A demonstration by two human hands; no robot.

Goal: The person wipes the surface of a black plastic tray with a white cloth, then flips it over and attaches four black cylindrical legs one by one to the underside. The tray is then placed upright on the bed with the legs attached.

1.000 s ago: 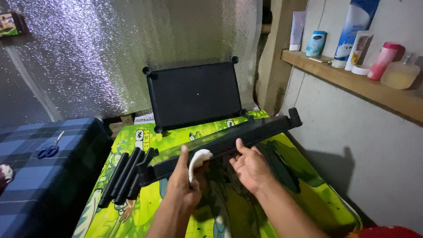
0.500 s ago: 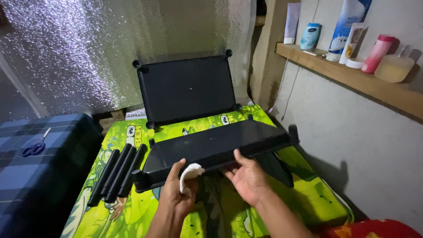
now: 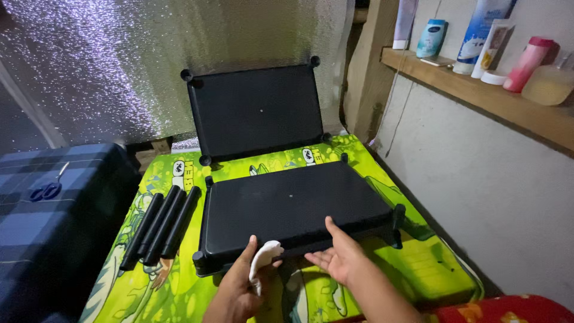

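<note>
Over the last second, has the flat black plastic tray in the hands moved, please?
Yes. The flat black plastic tray has tipped down from tilted to level, against the upright black tray behind.

two black shelf panels [image 3: 293, 206], four black tubes [image 3: 160, 226]

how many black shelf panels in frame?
2. One black shelf panel lies flat on the green mat, its near edge touched by the left hand and right hand. The other panel leans upright against the silver backdrop. None visibly hidden.
</note>
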